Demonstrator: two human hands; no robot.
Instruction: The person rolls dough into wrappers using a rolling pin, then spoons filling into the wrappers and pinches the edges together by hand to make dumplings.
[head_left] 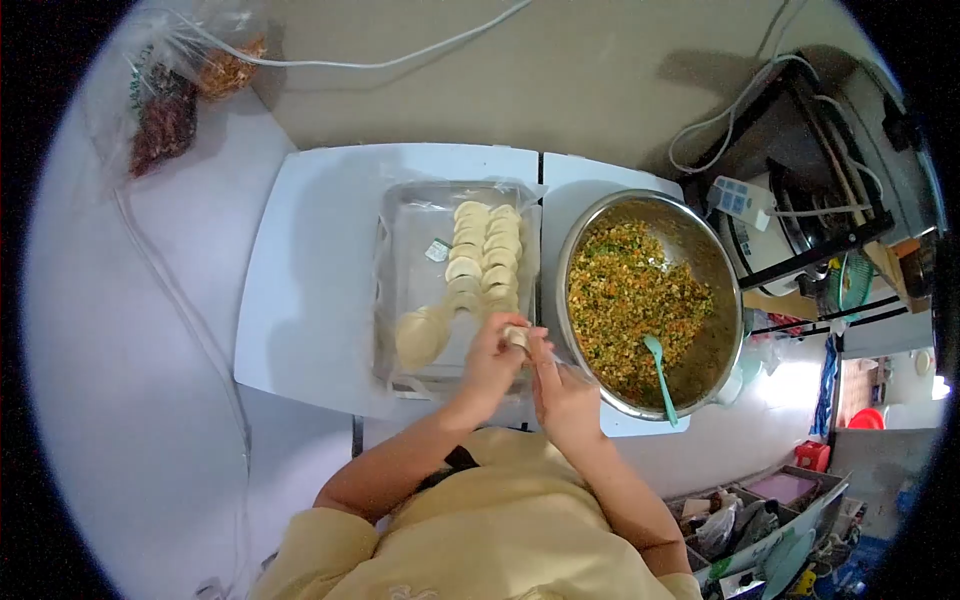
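Pinched between my left hand [488, 365] and my right hand [567, 400] is a pale dumpling [516, 337]; both hands are closed on it over the tray's near right corner. Fingers cover part of the dumpling. The metal tray [400, 215], lined with clear plastic, holds two rows of folded dumplings [486, 245]. Round dough wrappers [421, 337] lie stacked to the left of my left hand, and a small packet [437, 250] rests in the tray. Right of the hands stands a large steel bowl [722, 345] of chopped filling [635, 300], with a pale green spoon [660, 375] leaning in it.
The white folding table [310, 280] has a seam between tray and bowl. Plastic bags of food [165, 115] sit at the upper left. A power strip [740, 200] and a black rack [825, 225] stand right of the bowl. A white cord [375, 65] runs along the wall.
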